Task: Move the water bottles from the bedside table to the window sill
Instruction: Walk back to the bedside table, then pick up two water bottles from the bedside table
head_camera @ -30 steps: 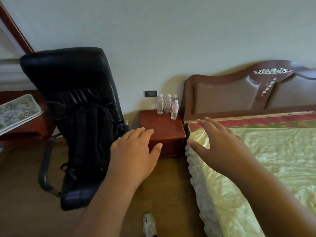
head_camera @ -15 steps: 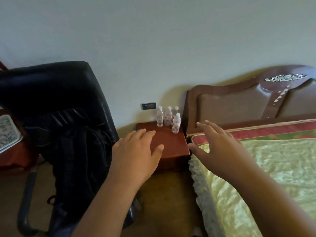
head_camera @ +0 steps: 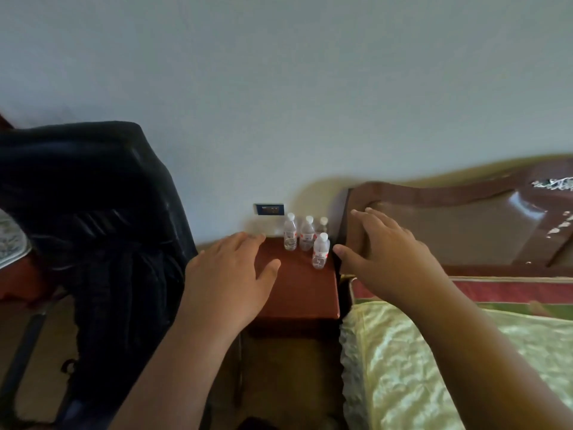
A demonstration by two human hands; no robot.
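Here, in the head view, four water bottles (head_camera: 307,240) stood upright at the back of the bedside worktop (head_camera: 297,290), clustered by the wall, one set nearer its front. The left hand (head_camera: 232,274) hung over the worktop, fingers straight and holding nothing; the right hand (head_camera: 381,252), spread and likewise bare, hovered just beside the bottles, probably readying a grasp.

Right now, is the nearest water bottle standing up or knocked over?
Upright: the nearest water bottle stands on the bedside table, white cap on top.
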